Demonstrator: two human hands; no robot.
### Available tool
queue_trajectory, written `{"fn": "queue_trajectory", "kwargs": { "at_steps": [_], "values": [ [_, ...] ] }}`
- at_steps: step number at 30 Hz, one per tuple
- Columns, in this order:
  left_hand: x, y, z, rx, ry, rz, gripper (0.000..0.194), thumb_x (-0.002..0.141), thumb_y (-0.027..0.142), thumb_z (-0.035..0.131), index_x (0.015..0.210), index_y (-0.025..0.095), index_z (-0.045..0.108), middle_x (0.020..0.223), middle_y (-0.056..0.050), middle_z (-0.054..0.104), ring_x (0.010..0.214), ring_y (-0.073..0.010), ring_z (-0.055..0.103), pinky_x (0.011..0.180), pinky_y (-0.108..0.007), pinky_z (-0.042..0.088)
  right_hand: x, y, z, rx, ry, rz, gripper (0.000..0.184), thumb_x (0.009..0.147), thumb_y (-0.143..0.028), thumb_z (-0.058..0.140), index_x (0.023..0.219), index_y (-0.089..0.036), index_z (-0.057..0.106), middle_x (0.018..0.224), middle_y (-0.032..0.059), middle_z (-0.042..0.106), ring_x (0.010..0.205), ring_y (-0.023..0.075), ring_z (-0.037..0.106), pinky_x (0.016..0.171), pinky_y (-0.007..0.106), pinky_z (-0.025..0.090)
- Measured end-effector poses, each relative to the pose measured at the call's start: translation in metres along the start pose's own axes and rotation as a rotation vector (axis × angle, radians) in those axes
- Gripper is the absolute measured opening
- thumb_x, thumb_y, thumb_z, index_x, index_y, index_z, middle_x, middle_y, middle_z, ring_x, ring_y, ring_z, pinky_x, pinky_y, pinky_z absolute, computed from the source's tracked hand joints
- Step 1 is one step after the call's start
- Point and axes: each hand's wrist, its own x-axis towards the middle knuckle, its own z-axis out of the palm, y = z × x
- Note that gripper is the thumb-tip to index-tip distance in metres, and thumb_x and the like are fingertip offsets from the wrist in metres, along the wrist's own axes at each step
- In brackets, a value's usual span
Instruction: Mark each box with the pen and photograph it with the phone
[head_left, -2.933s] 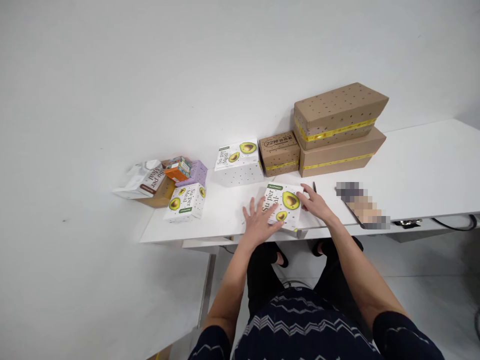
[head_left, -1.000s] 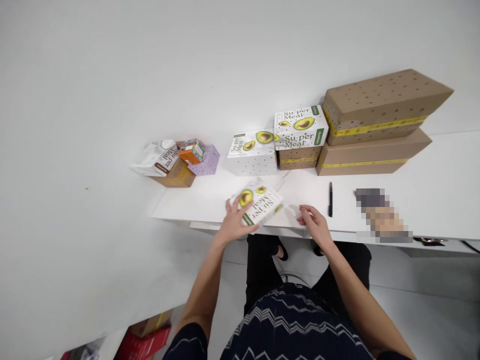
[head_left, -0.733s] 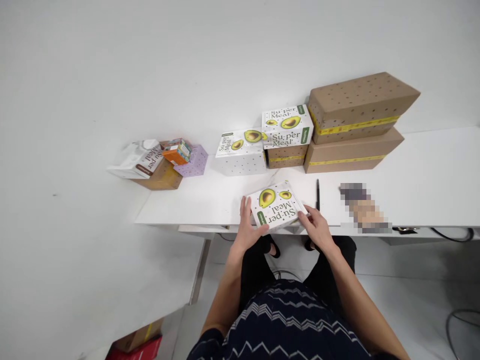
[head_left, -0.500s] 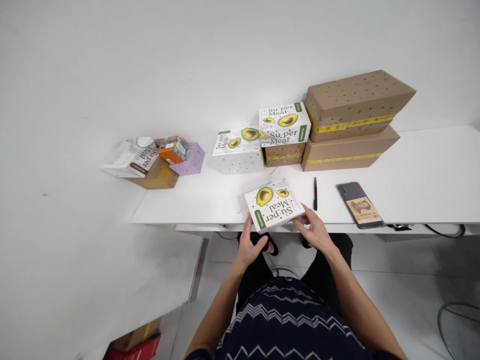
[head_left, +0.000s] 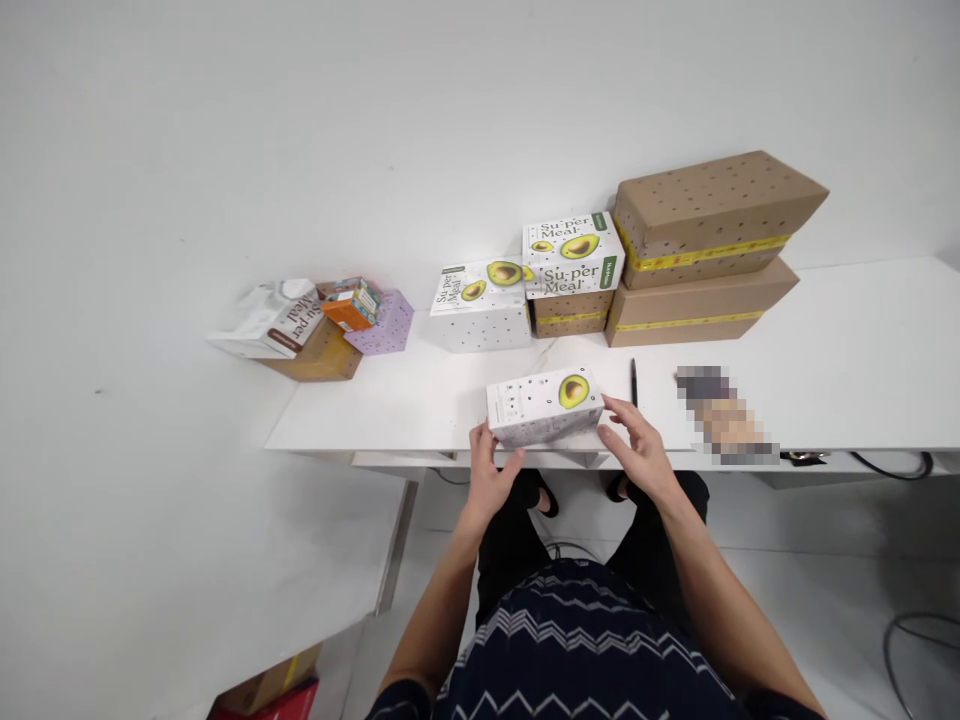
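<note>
Between my two hands is a white cardboard box [head_left: 544, 405] printed with an avocado, near the front edge of the table [head_left: 427, 410]. A printed side with small markings faces up. My left hand [head_left: 491, 478] grips the box's left end, its fingertips partly hidden behind the corner and the thumb apart along the near side. At the right end, my right hand [head_left: 637, 450] has its fingers against the corner and the thumb near the front face. A black pen [head_left: 634, 382] lies just beyond my right hand.
Along the wall stand two more avocado boxes [head_left: 480, 325] and several brown cartons [head_left: 697, 310] with yellow tape. Farther left are a white pouch [head_left: 262, 320], an orange box [head_left: 351, 308] and a purple box [head_left: 386, 325]. A pixelated phone [head_left: 724, 415] lies at right.
The box has turned over between my hands: its large face with the lettering was up, and now a narrower side is. My hands have shifted slightly with it.
</note>
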Motion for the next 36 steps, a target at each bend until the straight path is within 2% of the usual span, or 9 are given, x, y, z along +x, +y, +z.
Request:
{"fn": "queue_trajectory", "kwargs": {
  "at_steps": [3, 6, 9, 13, 16, 21, 26, 30, 36],
  "values": [
    [0.002, -0.010, 0.010, 0.065, -0.015, -0.011, 0.049, 0.084, 0.035, 0.060, 0.130, 0.023, 0.048, 0.125, -0.011, 0.046, 0.117, -0.0232, 0.052, 0.100, -0.041, 0.045, 0.000, 0.023, 0.013, -0.028, -0.054, 0.074, 0.045, 0.090, -0.044, 0.055, 0.131, -0.026, 0.054, 0.133, 0.0095, 0.055, 0.119, 0.0241, 0.054, 0.096, 0.041, 0.048],
    [0.003, -0.015, 0.014, 0.131, -0.057, -0.055, 0.048, 0.087, 0.037, 0.057, 0.131, 0.021, 0.047, 0.121, -0.013, 0.055, 0.118, -0.0268, 0.052, 0.099, -0.045, 0.044, -0.001, 0.034, 0.024, -0.193, -0.085, 0.111, 0.046, 0.092, -0.047, 0.048, 0.128, -0.020, 0.055, 0.122, 0.0136, 0.061, 0.114, 0.0280, 0.055, 0.097, 0.048, 0.046],
    [0.007, -0.011, 0.012, 0.133, -0.090, -0.098, 0.054, 0.088, 0.042, 0.055, 0.136, 0.019, 0.044, 0.123, -0.014, 0.058, 0.117, -0.0280, 0.055, 0.100, -0.046, 0.044, -0.001, 0.030, 0.027, -0.313, -0.055, 0.105, 0.049, 0.093, -0.049, 0.042, 0.127, -0.017, 0.056, 0.106, 0.0144, 0.064, 0.101, 0.0286, 0.058, 0.090, 0.048, 0.048],
    [0.011, 0.002, 0.006, 0.118, -0.075, -0.125, 0.063, 0.090, 0.048, 0.052, 0.146, 0.026, 0.033, 0.146, -0.012, 0.045, 0.136, -0.0279, 0.041, 0.107, -0.043, 0.039, -0.002, 0.020, 0.024, -0.286, 0.037, 0.180, 0.053, 0.091, -0.054, 0.045, 0.126, -0.017, 0.060, 0.092, 0.0103, 0.059, 0.087, 0.0241, 0.058, 0.073, 0.037, 0.052],
    [0.011, 0.006, 0.006, 0.088, -0.093, -0.221, 0.066, 0.090, 0.053, 0.050, 0.148, 0.028, 0.031, 0.150, -0.011, 0.040, 0.139, -0.0284, 0.037, 0.102, -0.040, 0.045, -0.004, 0.021, 0.024, -0.229, 0.105, 0.215, 0.056, 0.090, -0.057, 0.047, 0.128, -0.018, 0.060, 0.092, 0.0088, 0.056, 0.087, 0.0229, 0.058, 0.071, 0.035, 0.052],
    [0.009, -0.006, 0.015, 0.011, -0.030, -0.240, 0.068, 0.087, 0.054, 0.056, 0.146, 0.027, 0.037, 0.146, -0.012, 0.044, 0.134, -0.0287, 0.043, 0.102, -0.041, 0.044, -0.007, 0.029, 0.026, -0.209, 0.083, 0.184, 0.056, 0.091, -0.054, 0.047, 0.134, -0.020, 0.055, 0.097, 0.0084, 0.055, 0.091, 0.0223, 0.057, 0.081, 0.038, 0.051],
    [0.011, -0.019, 0.022, 0.031, 0.032, -0.150, 0.056, 0.086, 0.047, 0.058, 0.137, 0.023, 0.050, 0.116, -0.011, 0.057, 0.109, -0.0230, 0.057, 0.095, -0.039, 0.047, -0.008, 0.036, 0.025, -0.258, 0.027, 0.129, 0.058, 0.090, -0.048, 0.051, 0.141, -0.019, 0.047, 0.107, 0.0112, 0.055, 0.097, 0.0236, 0.056, 0.087, 0.041, 0.050],
    [0.014, -0.013, 0.022, 0.046, 0.058, -0.116, 0.052, 0.087, 0.044, 0.056, 0.135, 0.024, 0.052, 0.104, -0.008, 0.056, 0.098, -0.0197, 0.058, 0.086, -0.034, 0.049, -0.007, 0.039, 0.024, -0.232, 0.071, 0.111, 0.052, 0.091, -0.045, 0.048, 0.137, -0.020, 0.052, 0.101, 0.0095, 0.054, 0.090, 0.0218, 0.057, 0.084, 0.040, 0.051],
    [0.015, -0.004, 0.023, 0.046, 0.039, -0.125, 0.052, 0.087, 0.046, 0.056, 0.135, 0.027, 0.053, 0.107, -0.008, 0.055, 0.103, -0.0207, 0.056, 0.083, -0.032, 0.049, -0.005, 0.037, 0.020, -0.224, 0.126, 0.113, 0.049, 0.091, -0.044, 0.050, 0.133, -0.021, 0.056, 0.093, 0.0064, 0.055, 0.084, 0.0208, 0.057, 0.081, 0.038, 0.051]
  ]
}}
